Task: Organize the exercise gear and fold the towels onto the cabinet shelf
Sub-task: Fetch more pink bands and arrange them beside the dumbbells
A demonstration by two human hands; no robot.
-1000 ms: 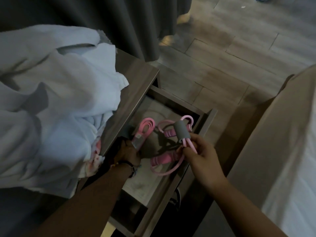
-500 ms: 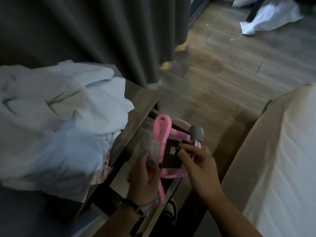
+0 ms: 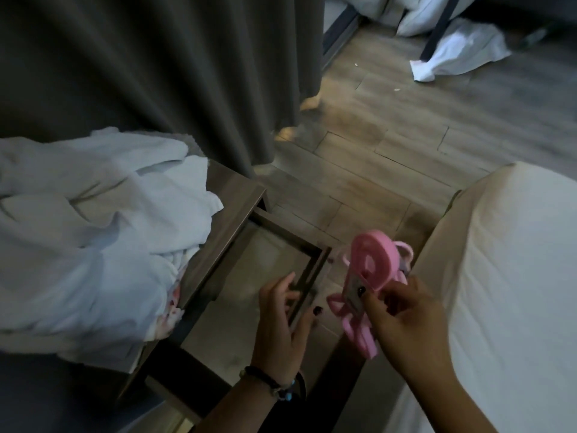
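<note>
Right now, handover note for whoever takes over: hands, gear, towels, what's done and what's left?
Right hand: grips the pink exercise bands, held above the floor beside the drawer.
Left hand: fingers on the front edge of the open drawer, holding nothing.
Drawer: no gear visible inside.
Towels: crumpled heap on the cabinet top, unfolded.
Done: bands out of the drawer.
Left: place the bands, probably shut the drawer, fold the towels onto the shelf.
</note>
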